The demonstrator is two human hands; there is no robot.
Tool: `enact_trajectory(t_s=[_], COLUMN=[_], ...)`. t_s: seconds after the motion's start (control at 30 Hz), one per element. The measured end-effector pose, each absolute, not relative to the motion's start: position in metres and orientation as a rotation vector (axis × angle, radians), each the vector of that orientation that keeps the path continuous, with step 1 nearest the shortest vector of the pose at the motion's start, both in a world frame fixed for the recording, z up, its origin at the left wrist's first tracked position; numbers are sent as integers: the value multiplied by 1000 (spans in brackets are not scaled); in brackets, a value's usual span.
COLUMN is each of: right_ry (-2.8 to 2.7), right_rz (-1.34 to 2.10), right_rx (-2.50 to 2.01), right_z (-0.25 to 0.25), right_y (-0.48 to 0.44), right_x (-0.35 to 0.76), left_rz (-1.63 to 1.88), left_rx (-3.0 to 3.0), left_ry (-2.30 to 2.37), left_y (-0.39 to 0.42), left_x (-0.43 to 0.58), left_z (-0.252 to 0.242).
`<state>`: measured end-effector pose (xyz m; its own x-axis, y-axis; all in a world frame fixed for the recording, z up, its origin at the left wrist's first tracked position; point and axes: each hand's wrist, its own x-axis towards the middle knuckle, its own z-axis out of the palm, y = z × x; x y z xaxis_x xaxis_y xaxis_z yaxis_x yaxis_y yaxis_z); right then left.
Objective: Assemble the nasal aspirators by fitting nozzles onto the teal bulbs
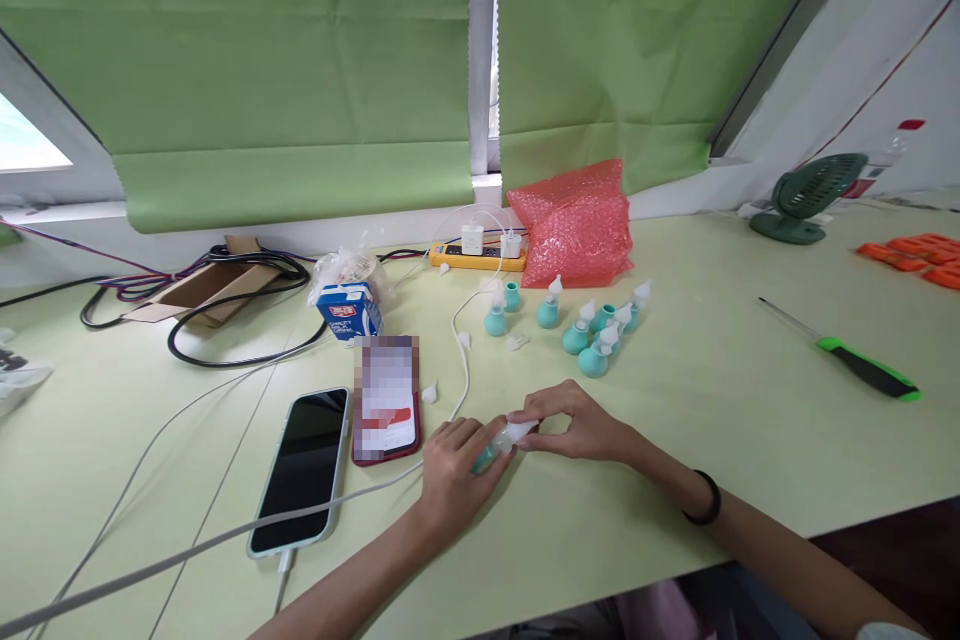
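My left hand (457,465) is wrapped round a teal bulb nasal aspirator (484,458), most of which the fingers cover. At its other end my right hand (574,423) pinches the whitish nozzle tip (520,431) between thumb and fingers. Both hands meet low over the table's near side. Behind them stand several more aspirators, among them one with an upright tip (548,312) and a front one (593,360). A teal piece without a tip (511,296) is at the back. Loose on the table lie a clear small part (517,342) and a white tip (429,392).
Left of my hands lie a black-screened phone (304,465) and a red-cased phone (405,440), with a white cable (375,487) crossing. Farther back are a blue milk carton (349,312), a yellow power strip (450,257) and pink bubble wrap (577,230). A screwdriver (862,365) lies right.
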<state>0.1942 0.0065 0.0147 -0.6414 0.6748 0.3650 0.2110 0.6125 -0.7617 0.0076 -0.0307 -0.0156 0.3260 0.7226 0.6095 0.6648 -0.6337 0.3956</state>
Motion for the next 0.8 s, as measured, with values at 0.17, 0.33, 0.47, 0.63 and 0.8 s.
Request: enact_trajectory(t_s=[0.17, 0.33, 0.47, 0.63, 0.8], right_ry=[-2073, -1977, -1897, -1725, -1555], right_rz=[1061, 1303, 1490, 1626, 1767], right_rx=[-799, -892, -900, -916, -861], right_z=[13, 9, 7, 10, 9], right_y=[6, 8, 11, 10, 5], right_x=[191, 191, 192, 190, 184], left_rz=[1146, 1017, 941, 986, 1103], left_rx=[2680, 2886, 3020, 3064, 2817], left_ry=[1237, 1189, 1144, 1141, 1123], left_y=[-29, -28, -28, -30, -34], left_x=[5, 3, 4, 5, 6], left_z=[-14, -13, -10, -6, -4])
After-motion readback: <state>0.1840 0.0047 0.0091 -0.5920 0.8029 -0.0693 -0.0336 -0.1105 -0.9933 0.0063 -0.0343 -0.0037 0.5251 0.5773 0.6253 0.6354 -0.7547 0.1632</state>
